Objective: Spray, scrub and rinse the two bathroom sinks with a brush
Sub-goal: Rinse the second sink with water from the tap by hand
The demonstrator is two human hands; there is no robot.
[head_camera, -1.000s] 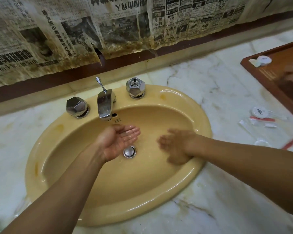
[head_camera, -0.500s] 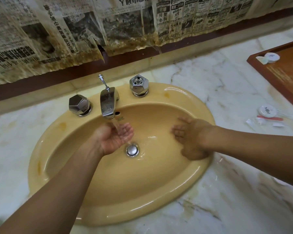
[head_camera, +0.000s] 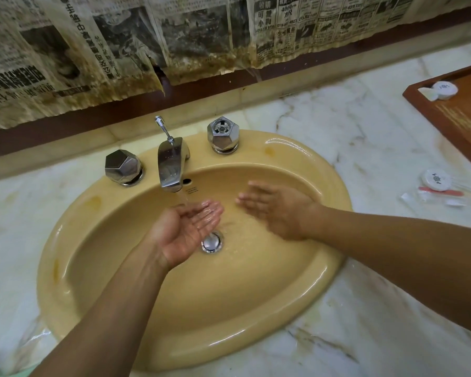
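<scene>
Head view, bathroom counter.

We note one mustard-yellow oval ceramic sink [head_camera: 335, 183] set into a white, grey-veined marble countertop [head_camera: 365, 131]. Its rim and bowl are wet and glossy.

At the back of the rim stands a chrome faucet spout [head_camera: 170, 167] with a thin chrome lift rod [head_camera: 163, 129] rising behind it. A faceted chrome knob [head_camera: 123, 167] sits to the spout's left and a second faceted chrome knob [head_camera: 223, 134] to its right. A thin stream of water [head_camera: 184, 198] runs from the spout. The round chrome drain stopper [head_camera: 212, 242] lies at the bottom of the bowl, partly hidden by the left hand.

The left hand [head_camera: 191, 227] is palm up, fingers together and slightly cupped, directly under the stream. Water pools on the fingers. It holds nothing.

The right hand [head_camera: 275, 210] is palm down over the right half of the bowl, fingers straight and a little spread, holding nothing. It is blurred, and we cannot tell whether it touches the ceramic. The two hands are near each other but apart.

Surroundings: stained, torn newspaper sheets [head_camera: 120, 36] cover the wall above the backsplash. A red-brown wooden tray [head_camera: 462, 112] lies on the counter at far right with a small round white packet [head_camera: 445, 89] in its corner. A similar round white packet [head_camera: 437, 180] lies on the marble below the tray.
</scene>
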